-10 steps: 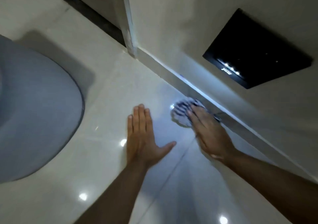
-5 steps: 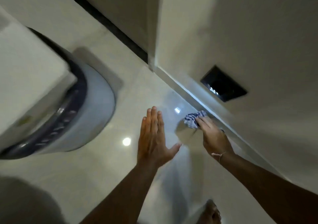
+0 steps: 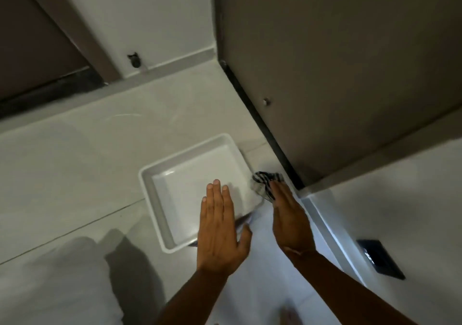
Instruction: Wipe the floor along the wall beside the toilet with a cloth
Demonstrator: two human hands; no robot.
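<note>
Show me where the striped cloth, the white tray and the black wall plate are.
striped cloth (image 3: 265, 180), head view, on the bunched striped part ahead of the fingers.
white tray (image 3: 150, 194), head view, on its left rim.
black wall plate (image 3: 380, 258), head view, on its dark face low on the wall.

Bathroom: glossy tiled floor (image 3: 75, 154), white toilet (image 3: 50, 282).

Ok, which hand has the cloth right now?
The right hand, fingers flat on the striped cloth by the door's foot. The left hand is open and empty, over the white tray.
</note>
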